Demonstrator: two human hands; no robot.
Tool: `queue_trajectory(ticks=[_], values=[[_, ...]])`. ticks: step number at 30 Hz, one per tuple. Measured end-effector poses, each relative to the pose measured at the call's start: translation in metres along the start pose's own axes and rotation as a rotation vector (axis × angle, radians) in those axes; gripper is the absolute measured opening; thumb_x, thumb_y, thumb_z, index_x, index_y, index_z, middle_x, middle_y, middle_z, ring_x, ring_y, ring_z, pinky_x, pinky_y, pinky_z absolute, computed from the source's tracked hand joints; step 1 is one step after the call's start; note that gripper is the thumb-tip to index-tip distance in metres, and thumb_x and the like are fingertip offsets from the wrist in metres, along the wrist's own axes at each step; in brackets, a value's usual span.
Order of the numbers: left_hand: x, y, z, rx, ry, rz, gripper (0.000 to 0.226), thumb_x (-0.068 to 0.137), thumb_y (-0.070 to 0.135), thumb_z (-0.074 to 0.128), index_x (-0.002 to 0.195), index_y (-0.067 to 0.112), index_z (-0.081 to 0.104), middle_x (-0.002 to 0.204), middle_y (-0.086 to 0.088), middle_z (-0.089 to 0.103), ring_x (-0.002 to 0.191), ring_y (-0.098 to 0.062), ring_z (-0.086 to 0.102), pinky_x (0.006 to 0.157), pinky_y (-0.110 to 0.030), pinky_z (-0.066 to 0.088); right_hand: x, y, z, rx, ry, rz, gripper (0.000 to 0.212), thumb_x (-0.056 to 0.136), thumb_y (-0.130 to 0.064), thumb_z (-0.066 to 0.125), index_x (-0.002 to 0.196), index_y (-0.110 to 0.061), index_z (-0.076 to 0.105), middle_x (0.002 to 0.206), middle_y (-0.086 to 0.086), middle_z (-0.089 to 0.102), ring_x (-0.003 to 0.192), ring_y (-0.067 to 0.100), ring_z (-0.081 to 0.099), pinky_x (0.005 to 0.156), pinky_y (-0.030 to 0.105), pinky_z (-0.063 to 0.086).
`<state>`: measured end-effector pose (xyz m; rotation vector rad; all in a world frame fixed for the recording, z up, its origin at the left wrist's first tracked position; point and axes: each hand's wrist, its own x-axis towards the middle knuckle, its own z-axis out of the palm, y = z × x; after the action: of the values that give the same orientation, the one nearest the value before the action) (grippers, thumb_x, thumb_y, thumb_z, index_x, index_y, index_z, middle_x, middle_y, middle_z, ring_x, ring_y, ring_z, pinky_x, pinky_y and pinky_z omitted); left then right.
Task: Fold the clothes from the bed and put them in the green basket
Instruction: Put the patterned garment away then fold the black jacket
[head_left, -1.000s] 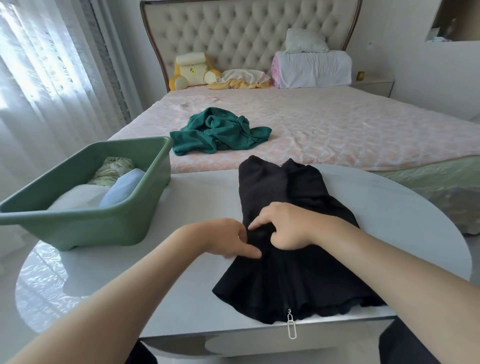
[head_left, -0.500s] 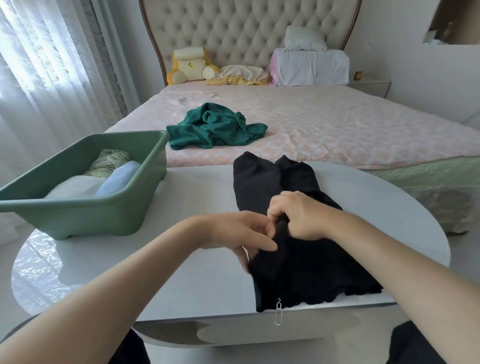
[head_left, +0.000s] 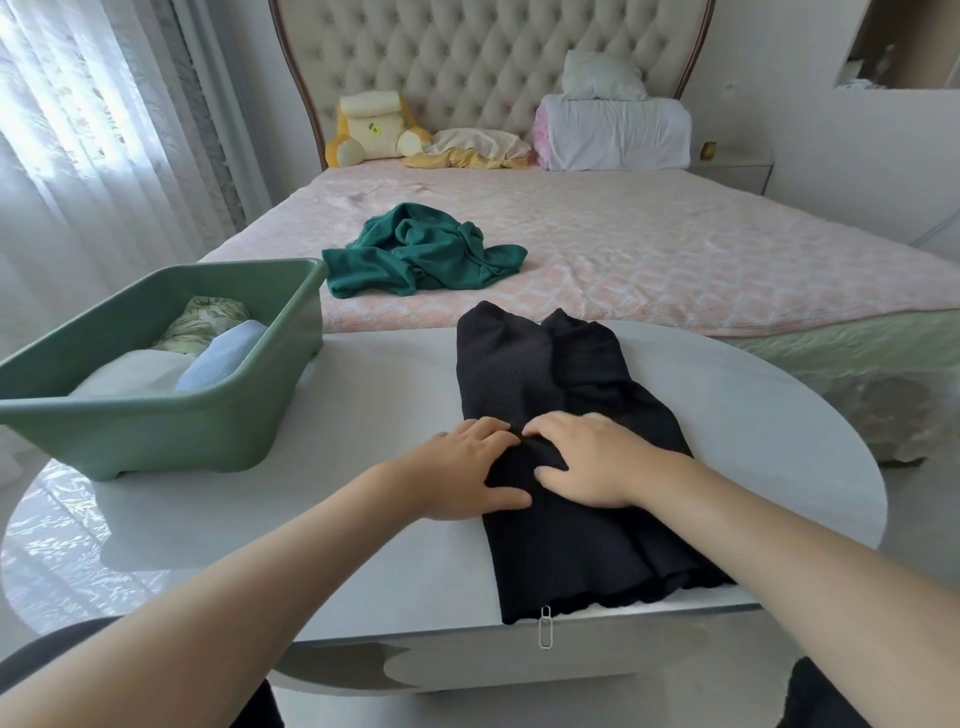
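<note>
A black ribbed garment (head_left: 571, 540) lies lengthwise on the pale table (head_left: 374, 405), folded into a narrow strip, its zip pull hanging over the near edge. My left hand (head_left: 462, 470) lies flat on its left edge with fingers spread. My right hand (head_left: 584, 460) presses flat on its middle, just beside the left one. The green basket (head_left: 156, 426) stands on the table's left side and holds several folded clothes. A crumpled dark green garment (head_left: 421, 249) lies on the pink bed (head_left: 675, 249).
Pillows, a folded white quilt (head_left: 618, 132) and a yellow plush cushion (head_left: 371, 127) lie against the tufted headboard. Sheer curtains hang at the left. A nightstand (head_left: 732, 169) stands at the far right. The table's right half is bare.
Both hands had been pinching the garment's left side and folding it over to the right. Now they lie flat on the narrower fold, pressing it down.
</note>
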<state>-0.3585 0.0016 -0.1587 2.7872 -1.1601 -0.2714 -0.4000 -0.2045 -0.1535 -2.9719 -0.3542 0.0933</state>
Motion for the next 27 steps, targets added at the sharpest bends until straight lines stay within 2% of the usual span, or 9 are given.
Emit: queue_trajectory(ticks=[3, 5, 8, 10, 18, 20, 23, 25, 27], values=[[0.003, -0.003, -0.004, 0.098, 0.090, 0.004, 0.060, 0.092, 0.070, 0.040, 0.136, 0.029, 0.045, 0.130, 0.005, 0.045, 0.122, -0.018, 0.045, 0.103, -0.035, 0.038, 0.014, 0.004, -0.004, 0.073, 0.215, 0.019, 0.035, 0.092, -0.042, 0.057, 0.125, -0.030, 0.062, 0.127, -0.007, 0.059, 0.120, 0.020, 0.054, 0.105, 0.037, 0.036], [0.005, 0.000, -0.004, 0.101, 0.105, -0.007, 0.058, 0.091, 0.071, 0.041, 0.128, 0.027, 0.048, 0.121, 0.005, 0.047, 0.114, -0.017, 0.047, 0.096, -0.035, 0.043, 0.026, 0.006, -0.005, -0.043, 0.326, 0.070, 0.043, 0.090, -0.043, 0.061, 0.131, -0.030, 0.058, 0.140, 0.001, 0.048, 0.132, 0.026, 0.043, 0.108, 0.041, 0.034], [0.006, 0.002, -0.013, 0.110, 0.052, -0.034, 0.061, 0.085, 0.073, 0.051, 0.122, 0.025, 0.053, 0.115, 0.006, 0.049, 0.108, -0.016, 0.050, 0.092, -0.036, 0.047, 0.037, 0.006, -0.002, 0.009, 0.075, 0.174, 0.073, 0.092, -0.051, 0.057, 0.156, -0.042, 0.023, 0.167, 0.008, 0.005, 0.153, 0.031, 0.008, 0.122, 0.050, 0.016], [0.002, 0.001, -0.025, 0.108, -0.034, -0.057, 0.061, 0.082, 0.072, 0.057, 0.120, 0.024, 0.056, 0.114, 0.006, 0.050, 0.103, -0.017, 0.052, 0.089, -0.035, 0.048, 0.044, 0.000, 0.000, 0.102, -0.073, 0.202, 0.078, 0.093, -0.049, 0.053, 0.158, -0.047, 0.009, 0.169, 0.007, -0.004, 0.154, 0.031, 0.006, 0.123, 0.050, 0.015], [-0.027, -0.019, -0.066, 0.151, -0.318, -0.202, 0.037, 0.088, 0.049, 0.057, 0.101, 0.018, 0.072, 0.103, 0.001, 0.070, 0.097, -0.022, 0.065, 0.088, -0.037, 0.054, 0.044, -0.052, -0.001, 0.079, -0.035, 0.028, 0.072, 0.090, -0.047, 0.053, 0.156, -0.044, 0.022, 0.164, 0.001, 0.021, 0.149, 0.026, 0.019, 0.121, 0.044, 0.022], [-0.026, -0.024, -0.070, 0.099, -0.228, -0.221, 0.026, 0.092, 0.031, 0.051, 0.097, 0.012, 0.068, 0.098, -0.004, 0.069, 0.094, -0.026, 0.065, 0.083, -0.038, 0.055, 0.045, -0.058, -0.002, 0.145, 0.014, -0.023, 0.061, 0.095, -0.043, 0.051, 0.153, -0.041, 0.033, 0.155, 0.002, 0.036, 0.143, 0.024, 0.031, 0.117, 0.040, 0.029], [-0.014, -0.033, -0.062, 0.005, 0.218, -0.155, 0.016, 0.097, 0.019, 0.042, 0.098, 0.016, 0.058, 0.100, -0.001, 0.059, 0.098, -0.025, 0.059, 0.081, -0.034, 0.048, 0.053, -0.053, -0.005, 0.273, 0.241, -0.064, 0.042, 0.098, -0.023, 0.048, 0.140, -0.029, 0.055, 0.135, 0.001, 0.056, 0.127, 0.024, 0.050, 0.107, 0.039, 0.039], [0.002, -0.038, -0.052, 0.044, 0.419, -0.051, 0.022, 0.099, 0.019, 0.042, 0.114, 0.017, 0.057, 0.116, -0.001, 0.055, 0.110, -0.023, 0.052, 0.091, -0.036, 0.045, 0.060, -0.042, -0.003, 0.164, 0.356, -0.044, 0.041, 0.098, -0.019, 0.048, 0.137, -0.025, 0.056, 0.137, 0.001, 0.056, 0.127, 0.026, 0.050, 0.106, 0.042, 0.039], [0.018, -0.041, -0.042, 0.107, 0.405, -0.045, 0.037, 0.101, 0.026, 0.041, 0.137, 0.018, 0.049, 0.141, -0.001, 0.047, 0.133, -0.024, 0.040, 0.107, -0.040, 0.038, 0.065, -0.030, 0.003, 0.024, 0.300, 0.049, 0.048, 0.102, -0.026, 0.044, 0.150, -0.023, 0.041, 0.156, 0.003, 0.040, 0.143, 0.026, 0.034, 0.115, 0.044, 0.029]])
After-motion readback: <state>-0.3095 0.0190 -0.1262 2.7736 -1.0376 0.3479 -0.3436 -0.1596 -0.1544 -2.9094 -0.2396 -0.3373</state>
